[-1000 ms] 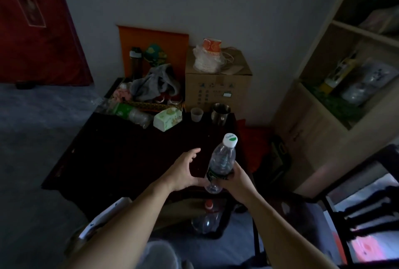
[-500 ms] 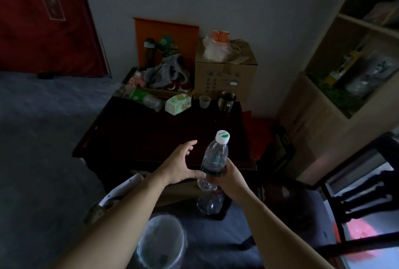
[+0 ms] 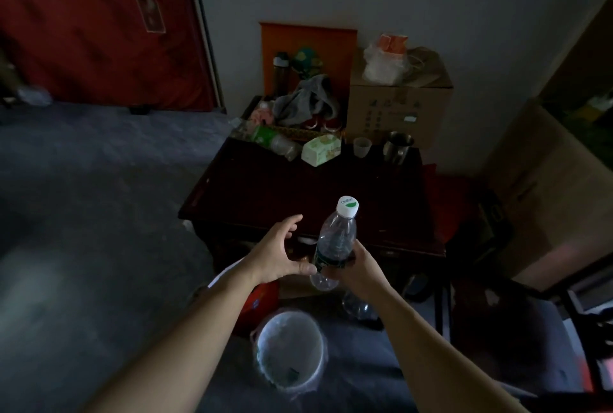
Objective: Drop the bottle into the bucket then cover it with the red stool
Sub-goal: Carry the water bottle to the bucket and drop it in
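A clear plastic bottle (image 3: 335, 240) with a white cap stands upright in the air, gripped around its lower part by my right hand (image 3: 356, 268). My left hand (image 3: 282, 253) hovers just left of it, fingers spread, the thumb close to the bottle's base. On the floor below and a little to the left stands the bucket (image 3: 291, 351), lined with a clear plastic bag and open at the top. A red object (image 3: 258, 305) sits on the floor just behind the bucket, partly hidden by my left forearm; whether it is the stool I cannot tell.
A dark wooden table (image 3: 298, 200) stands ahead with a tissue box (image 3: 321, 149), a small cup (image 3: 361, 147), a metal mug (image 3: 398, 146) and clutter at its back. A cardboard box (image 3: 398, 107) stands behind it. Empty bottles (image 3: 360, 308) lie under the table. A dark chair (image 3: 517, 339) is right.
The view has shifted so the table sits further right and the bucket has come into sight below. Both hands and the bottle keep the same pose relative to each other.
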A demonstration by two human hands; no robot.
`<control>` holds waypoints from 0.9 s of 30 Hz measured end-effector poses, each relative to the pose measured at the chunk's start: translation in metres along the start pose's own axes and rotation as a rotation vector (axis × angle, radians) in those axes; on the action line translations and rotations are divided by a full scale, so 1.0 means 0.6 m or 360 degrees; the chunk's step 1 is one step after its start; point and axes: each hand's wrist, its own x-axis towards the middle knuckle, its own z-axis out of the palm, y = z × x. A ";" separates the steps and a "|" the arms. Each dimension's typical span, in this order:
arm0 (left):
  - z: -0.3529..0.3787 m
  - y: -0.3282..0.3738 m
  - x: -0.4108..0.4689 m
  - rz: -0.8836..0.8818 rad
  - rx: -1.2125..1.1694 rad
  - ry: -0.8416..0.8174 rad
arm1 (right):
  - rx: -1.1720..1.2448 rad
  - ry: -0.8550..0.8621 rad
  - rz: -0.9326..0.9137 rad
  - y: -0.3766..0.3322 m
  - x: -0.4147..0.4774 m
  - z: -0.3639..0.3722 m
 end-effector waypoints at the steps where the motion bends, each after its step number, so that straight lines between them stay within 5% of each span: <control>1: -0.001 -0.007 -0.002 -0.0014 0.0000 -0.0021 | 0.0023 -0.0009 0.0000 -0.001 0.000 0.009; 13: 0.051 -0.150 0.002 -0.0105 -0.0059 -0.0077 | 0.0133 -0.0094 0.0040 0.089 0.030 0.129; 27: 0.217 -0.556 0.109 -0.0101 -0.0211 -0.0059 | 0.0054 -0.0132 0.0076 0.425 0.194 0.347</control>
